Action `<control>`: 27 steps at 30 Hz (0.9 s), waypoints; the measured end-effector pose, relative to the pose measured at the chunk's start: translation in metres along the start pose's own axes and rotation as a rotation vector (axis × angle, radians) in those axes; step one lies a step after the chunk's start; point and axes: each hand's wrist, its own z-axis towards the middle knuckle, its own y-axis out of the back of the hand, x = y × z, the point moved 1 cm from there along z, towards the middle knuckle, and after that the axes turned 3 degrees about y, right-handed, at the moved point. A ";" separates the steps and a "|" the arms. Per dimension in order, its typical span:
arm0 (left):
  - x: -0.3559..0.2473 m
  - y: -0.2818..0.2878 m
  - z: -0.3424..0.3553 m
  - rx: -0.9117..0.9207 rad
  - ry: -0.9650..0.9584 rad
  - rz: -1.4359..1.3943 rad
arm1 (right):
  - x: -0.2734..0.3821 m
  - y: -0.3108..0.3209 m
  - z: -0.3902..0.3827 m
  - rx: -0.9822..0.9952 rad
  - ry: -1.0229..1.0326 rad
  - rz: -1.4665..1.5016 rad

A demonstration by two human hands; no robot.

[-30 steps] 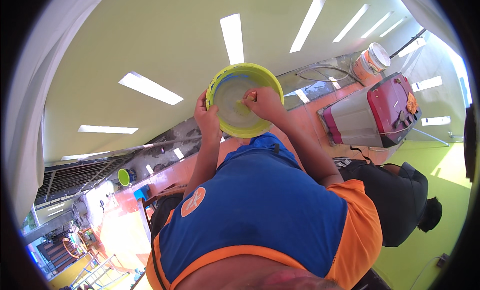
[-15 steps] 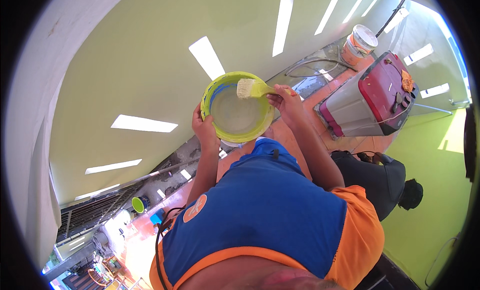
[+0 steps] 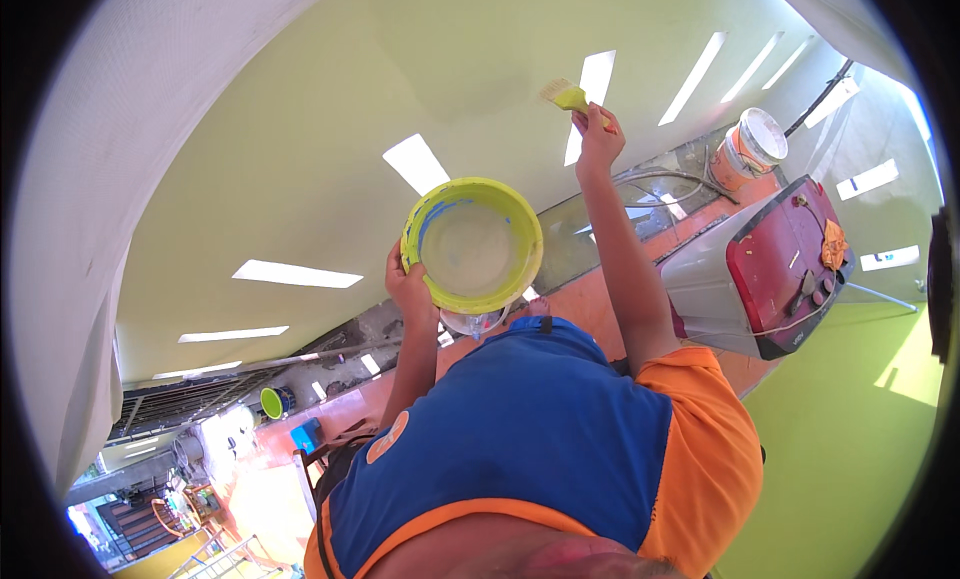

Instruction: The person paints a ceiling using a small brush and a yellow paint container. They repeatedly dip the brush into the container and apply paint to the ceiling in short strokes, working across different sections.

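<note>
1. The left hand grips the rim of the lime-yellow bucket at its eight o'clock, fingers wrapped over the edge.
2. The bucket, its mouth facing the camera, holds pale liquid; blue smears mark the inner side around ten o'clock.
3. The right hand grasps the handle of the yellow-green brush, out at one o'clock from the bucket, bristles aimed toward ten o'clock.
4. Behind the brush stands the pale green wall; whether the bristles touch it is hard to judge from this angle.
5. For good brushwork, I would hold the bucket level and near the brush, wipe surplus off on the rim, and lay on light, overlapping strokes.
6. The washing machine sits at three o'clock from the bucket, so splashes that way seem worth avoiding.
</note>
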 end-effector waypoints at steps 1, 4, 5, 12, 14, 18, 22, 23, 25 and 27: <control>0.001 -0.001 0.000 -0.022 -0.001 -0.010 | -0.004 -0.012 0.012 -0.031 0.011 -0.043; 0.005 -0.004 -0.003 -0.090 -0.005 -0.042 | 0.006 -0.051 0.031 -0.029 0.046 0.003; 0.006 -0.004 -0.003 -0.096 -0.023 -0.073 | 0.016 -0.067 0.034 -0.078 0.031 0.002; 0.016 -0.006 -0.001 -0.155 -0.042 0.021 | 0.080 -0.115 0.051 0.149 0.239 0.299; 0.015 -0.009 0.000 -0.149 -0.009 -0.009 | 0.053 -0.098 0.050 0.158 0.277 0.240; 0.009 -0.020 0.002 -0.162 -0.015 -0.033 | -0.030 -0.029 0.040 -0.042 0.117 0.043; 0.004 -0.030 0.006 -0.132 -0.022 -0.027 | -0.070 0.004 0.037 -0.127 0.011 -0.063; 0.003 -0.033 0.008 -0.120 -0.030 -0.025 | -0.063 -0.002 0.039 -0.126 -0.006 -0.075; 0.004 -0.036 0.010 -0.119 -0.035 -0.027 | -0.034 -0.029 0.042 -0.109 -0.013 -0.049; 0.007 -0.039 0.012 -0.110 -0.037 -0.035 | 0.019 -0.072 0.052 -0.027 0.062 0.070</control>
